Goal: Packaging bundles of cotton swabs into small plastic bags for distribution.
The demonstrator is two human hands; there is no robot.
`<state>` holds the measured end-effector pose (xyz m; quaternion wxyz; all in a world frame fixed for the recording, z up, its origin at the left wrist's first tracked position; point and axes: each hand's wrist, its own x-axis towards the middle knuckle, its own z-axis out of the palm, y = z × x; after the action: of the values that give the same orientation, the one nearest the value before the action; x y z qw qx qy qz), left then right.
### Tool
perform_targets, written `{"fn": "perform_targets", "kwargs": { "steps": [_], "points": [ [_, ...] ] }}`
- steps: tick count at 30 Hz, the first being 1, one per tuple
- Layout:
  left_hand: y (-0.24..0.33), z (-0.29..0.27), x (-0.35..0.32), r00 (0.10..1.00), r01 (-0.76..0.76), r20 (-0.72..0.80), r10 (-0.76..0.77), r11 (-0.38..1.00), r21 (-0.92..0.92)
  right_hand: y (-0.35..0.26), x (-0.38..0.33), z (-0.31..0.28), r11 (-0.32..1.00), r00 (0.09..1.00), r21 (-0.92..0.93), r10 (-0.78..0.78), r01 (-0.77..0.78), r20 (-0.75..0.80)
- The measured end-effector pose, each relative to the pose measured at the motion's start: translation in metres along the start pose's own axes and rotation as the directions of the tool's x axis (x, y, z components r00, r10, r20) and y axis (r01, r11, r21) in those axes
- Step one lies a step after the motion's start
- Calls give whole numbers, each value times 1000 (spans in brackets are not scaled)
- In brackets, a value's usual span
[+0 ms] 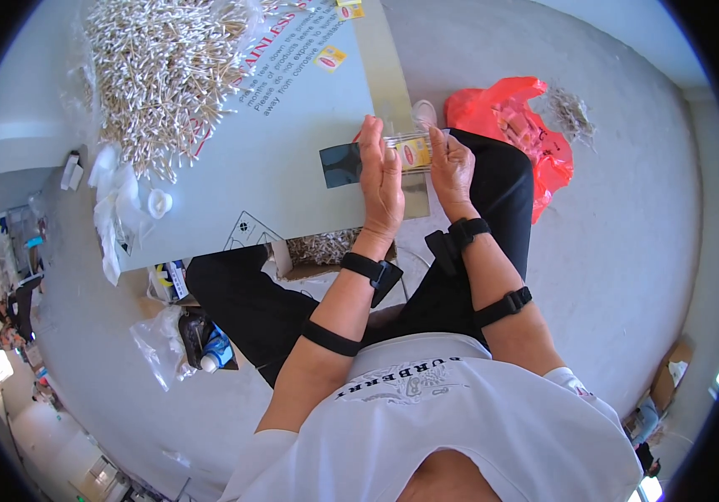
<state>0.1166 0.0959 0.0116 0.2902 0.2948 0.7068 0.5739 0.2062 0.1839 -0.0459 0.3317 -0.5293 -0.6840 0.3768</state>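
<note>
Spilling across the left of the desk [242, 180], a heap of cotton swabs [167, 79] lies well apart from a dark rectangle [339, 166], just beside a worker's left hand [382, 191], its fingers extended. Next, at the desk's right edge, a yellow-labelled clear packet [414, 154] spans the gap to the right hand [453, 173], fingers curled (whether pinching it, I cannot tell). Farther right, a red bag [478, 109] rests on the floor [627, 201].
</note>
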Motion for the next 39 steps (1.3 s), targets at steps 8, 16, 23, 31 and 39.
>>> {"fn": "perform_targets", "kwargs": {
  "steps": [8,16,23,31,39],
  "points": [
    [-24,6,0,949,-315,-23,315,949,-20,2,3,-8,943,982,281,149,-177,120],
    [-40,-135,52,799,-270,-314,513,772,575,-29,16,-33,964,930,-120,-261,237,-259],
    [-75,-274,104,740,360,-591,322,552,752,-102,-3,25,956,853,253,-252,147,456],
    [-53,-209,96,887,138,-384,256,648,749,-136,17,114,938,715,271,-341,216,610],
    [-42,-227,79,752,74,-649,-119,993,-96,-169,6,127,957,668,258,-277,129,691]
  ]
}}
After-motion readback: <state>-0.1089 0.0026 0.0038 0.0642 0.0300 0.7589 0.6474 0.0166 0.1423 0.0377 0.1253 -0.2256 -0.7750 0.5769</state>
